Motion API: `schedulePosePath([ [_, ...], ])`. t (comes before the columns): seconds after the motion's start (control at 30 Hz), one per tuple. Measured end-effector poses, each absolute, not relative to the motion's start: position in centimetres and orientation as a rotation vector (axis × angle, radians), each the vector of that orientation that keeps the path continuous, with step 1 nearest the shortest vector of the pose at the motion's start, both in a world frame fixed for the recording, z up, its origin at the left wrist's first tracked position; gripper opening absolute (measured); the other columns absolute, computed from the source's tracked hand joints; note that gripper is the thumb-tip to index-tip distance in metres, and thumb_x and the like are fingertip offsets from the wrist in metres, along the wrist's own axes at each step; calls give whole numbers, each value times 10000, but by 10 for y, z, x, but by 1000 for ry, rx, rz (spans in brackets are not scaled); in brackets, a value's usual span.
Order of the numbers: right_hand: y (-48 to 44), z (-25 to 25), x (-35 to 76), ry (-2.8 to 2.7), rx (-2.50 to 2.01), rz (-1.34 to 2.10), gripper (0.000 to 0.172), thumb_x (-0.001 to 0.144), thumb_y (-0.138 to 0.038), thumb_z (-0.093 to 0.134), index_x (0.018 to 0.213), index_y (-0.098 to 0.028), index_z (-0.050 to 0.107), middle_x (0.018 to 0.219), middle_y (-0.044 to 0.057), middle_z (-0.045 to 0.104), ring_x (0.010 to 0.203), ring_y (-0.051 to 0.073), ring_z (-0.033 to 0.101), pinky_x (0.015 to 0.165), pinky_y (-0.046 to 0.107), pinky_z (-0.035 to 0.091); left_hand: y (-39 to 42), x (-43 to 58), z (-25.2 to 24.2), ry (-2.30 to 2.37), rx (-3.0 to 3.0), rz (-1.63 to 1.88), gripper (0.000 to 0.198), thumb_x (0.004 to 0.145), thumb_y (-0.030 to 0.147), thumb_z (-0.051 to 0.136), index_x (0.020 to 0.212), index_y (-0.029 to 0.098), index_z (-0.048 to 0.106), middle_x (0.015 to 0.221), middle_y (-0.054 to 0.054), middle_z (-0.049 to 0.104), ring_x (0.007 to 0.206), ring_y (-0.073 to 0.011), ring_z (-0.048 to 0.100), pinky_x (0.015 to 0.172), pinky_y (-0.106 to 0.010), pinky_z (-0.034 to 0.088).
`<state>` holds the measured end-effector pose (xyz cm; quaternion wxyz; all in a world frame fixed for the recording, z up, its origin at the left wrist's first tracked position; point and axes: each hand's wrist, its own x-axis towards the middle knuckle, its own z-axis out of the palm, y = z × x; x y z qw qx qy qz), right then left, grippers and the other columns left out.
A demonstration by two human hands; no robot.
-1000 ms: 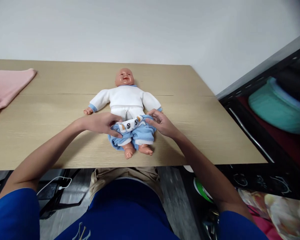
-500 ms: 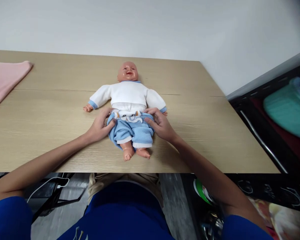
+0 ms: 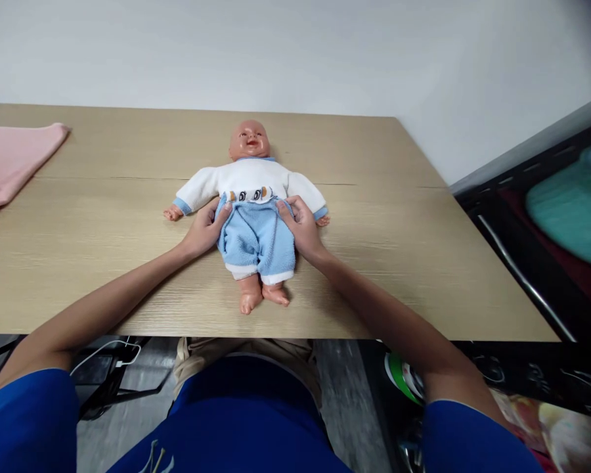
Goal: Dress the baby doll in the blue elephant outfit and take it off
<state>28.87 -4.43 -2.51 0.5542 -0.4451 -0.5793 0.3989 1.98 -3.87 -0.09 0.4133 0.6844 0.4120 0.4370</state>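
A baby doll point(image 3: 249, 139) lies on its back on the wooden table point(image 3: 103, 230), head toward the wall. It wears a white top with blue cuffs and light blue trousers point(image 3: 256, 238) with a white waistband showing eyes. My left hand point(image 3: 205, 226) grips the trousers' left side at the doll's waist. My right hand point(image 3: 300, 223) grips the right side of the waistband. Both hands have fingers curled into the fabric. The doll's bare feet point(image 3: 263, 299) stick out below the cuffs.
A pink cloth point(image 3: 10, 161) lies at the table's far left. A dark shelf unit point(image 3: 546, 217) with a teal bundle point(image 3: 571, 210) stands to the right. Cables and a stand sit on the floor below the table's front edge.
Both hands moved away from me along the doll's body, drawing the blue trousers from around the knees up to the waist. The waistband now covers the lower edge of the white top.
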Motion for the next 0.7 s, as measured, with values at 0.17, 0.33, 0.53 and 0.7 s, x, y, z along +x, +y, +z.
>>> schedulePosePath([
  [0.17,-58,-20,311,-1431,-1046,1172,600,911,-848,858,975,-283,666,875,-28,596,838,194,558,810,336,539,-54,5,-3,1122,1809,1074,659,911,758,887,1182,245,574,1074,-32,646,992,-235,647,910,-378,599],
  [0.33,-66,-21,332,-1452,-1055,1392,687,755,-813,1007,1072,-278,714,959,-23,674,894,201,625,815,329,559,-61,-1,-14,1185,1918,1136,540,990,672,799,1263,250,600,1389,-126,655,1351,-313,633,1166,-481,597],
  [0.53,-63,-26,324,-1440,-1025,1335,716,805,-920,917,1026,-275,697,916,-28,627,859,183,575,805,319,524,-52,2,-23,1173,1761,1231,536,1099,769,651,1181,243,593,1157,-82,714,1100,-263,696,1040,-450,627],
  [0.7,-57,-27,317,-1413,-1047,1079,750,886,-1011,764,858,-281,596,806,-33,455,789,189,451,761,345,447,-30,-1,-28,1036,1648,1265,657,1016,886,751,1182,259,645,864,-4,643,765,-208,617,763,-376,569],
])
